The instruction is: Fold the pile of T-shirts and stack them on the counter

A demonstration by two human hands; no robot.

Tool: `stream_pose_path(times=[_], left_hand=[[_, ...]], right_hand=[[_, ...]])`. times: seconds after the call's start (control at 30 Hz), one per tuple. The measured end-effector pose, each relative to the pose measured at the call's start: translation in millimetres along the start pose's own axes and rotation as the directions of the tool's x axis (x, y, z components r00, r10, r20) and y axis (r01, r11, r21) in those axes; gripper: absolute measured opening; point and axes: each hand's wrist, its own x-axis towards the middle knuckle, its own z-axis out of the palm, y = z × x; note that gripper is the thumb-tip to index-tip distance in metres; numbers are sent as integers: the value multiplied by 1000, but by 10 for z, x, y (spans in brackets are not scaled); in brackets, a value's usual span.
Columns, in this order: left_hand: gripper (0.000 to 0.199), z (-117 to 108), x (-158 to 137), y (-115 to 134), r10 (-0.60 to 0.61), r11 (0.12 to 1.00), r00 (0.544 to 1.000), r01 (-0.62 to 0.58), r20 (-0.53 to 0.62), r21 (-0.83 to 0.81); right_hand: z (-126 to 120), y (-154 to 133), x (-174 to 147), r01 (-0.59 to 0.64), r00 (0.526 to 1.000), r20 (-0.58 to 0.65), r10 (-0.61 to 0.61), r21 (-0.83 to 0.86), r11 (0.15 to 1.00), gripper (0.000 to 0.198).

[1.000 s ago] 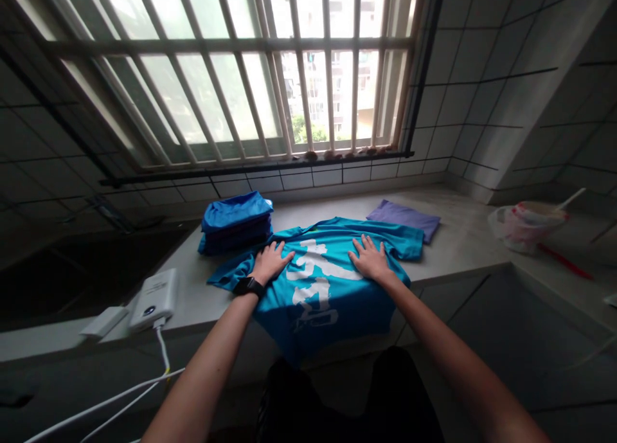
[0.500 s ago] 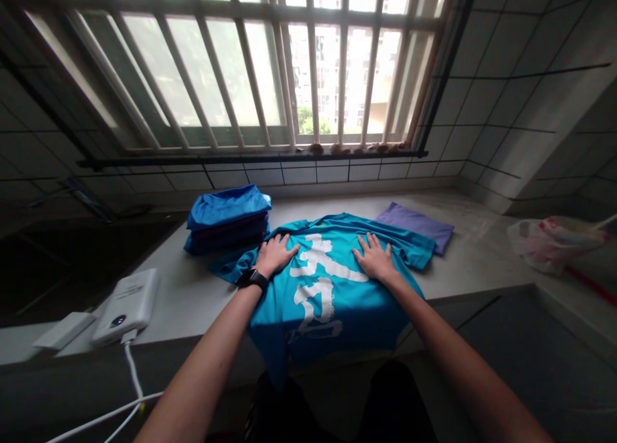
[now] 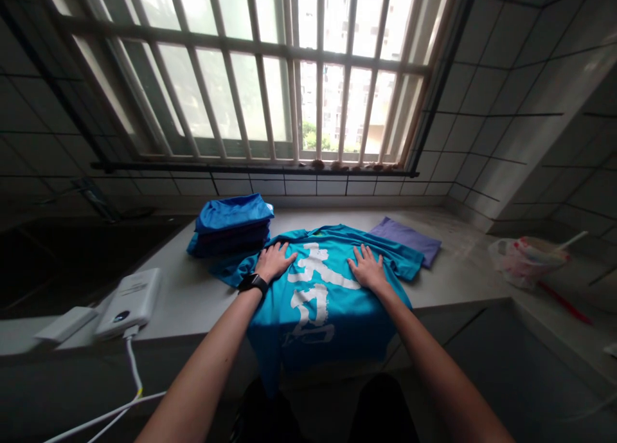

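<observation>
On turquoise shirt — left hand, right hand, still flat

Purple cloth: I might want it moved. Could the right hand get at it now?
Probably yes: the right hand lies spread on the teal shirt; a sleeve hides part of the purple cloth, but the top looks uncovered.

Barred window, top cut off by upper edge. Purple cloth, part hidden by teal shirt. White power bank, lettering too small to read. Plastic bag, contents blurred.
</observation>
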Motion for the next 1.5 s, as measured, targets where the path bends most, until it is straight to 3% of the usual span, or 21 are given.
stream_pose_path(times=[0.2, 0.3, 0.37, 0.4, 0.47, 0.57, 0.67, 0.83, 0.9, 1.0, 1.1, 1.17, 1.23, 1.3, 1.33, 1.4, 1.47, 1.5], left_hand=[[61, -83, -236, 86, 14, 1000, 999, -15, -52, -21], [53, -351, -324, 98, 135, 983, 986, -122, 93, -138], [53, -555, -333, 114, 255, 945, 943, -196, 216, -262], [52, -630, -327, 134, 275, 932, 938, -205, 214, -298], [44, -683, -314, 209, 204, 941, 974, -169, 94, -292], [40, -531, -341, 381, 81, 961, 996, -86, -29, -262], [36, -294, -429, 542, 108, 950, 994, -96, 26, -296], [32, -122, -578, 717, 189, 886, 981, -155, 34, -437], [29, -107, -647, 798, 245, 764, 969, -186, 12, -618], [37, -118, -831, 923, 329, 417, 944, -179, -36, -891], [56, -225, -1083, 948, 491, 54, 864, -157, -110, -986], [65, -365, -1210, 882, 574, -69, 808, -113, -132, -991], [64, -527, -1261, 778, 545, -85, 828, -100, -130, -991], [62, -667, -1258, 679, 380, -58, 903, -191, -198, -980], [64, -718, -1254, 641, 301, -32, 917, -266, -263, -964], [73, -776, -1274, 592, 299, 33, 888, -375, -349, -926], [72, -798, -1345, 572, 514, 101, 812, -378, -277, -920], [61, -810, -1393, 564, 615, 143, 763, -357, -200, -923]], right_hand=[[20, -7, -126, 10, 1000, -18, -9, 12, 1000, 63], [53, 14, -223, 33, 999, -26, -33, 10, 999, 63], [74, 34, -281, 56, 998, -22, -56, 8, 998, 63], [80, 42, -304, 63, 998, -19, -63, 10, 998, 63], [83, 53, -338, 63, 998, -11, -63, 17, 998, 63], [68, 59, -367, 59, 998, -1, -59, 26, 998, 61], [42, 74, -401, 86, 996, -27, -85, 39, 995, 58], [-41, 34, -555, 185, 944, -310, -115, 209, 960, 50], [-81, -54, -664, 248, 936, -332, -119, 381, 891, 51], [-150, -222, -850, 183, 982, -150, -111, 660, 729, 55], [-272, -313, -1005, 125, 992, -84, -98, 822, 556, 56], [-392, -301, -1073, 157, 981, -97, -170, 909, 387, 51], [-526, -256, -1116, 173, 954, -110, -279, 962, 211, 46], [-663, -208, -1150, 160, 932, -117, -344, 982, 101, 42], [-732, -189, -1168, 147, 921, -108, -374, 986, 76, 40], [-876, -161, -1208, 101, 884, -65, -463, 993, 54, 38], [-1034, -139, -1248, 76, 842, -51, -538, 997, 25, 37], [-1118, -124, -1264, 90, 835, -74, -545, 996, 3, 36]])
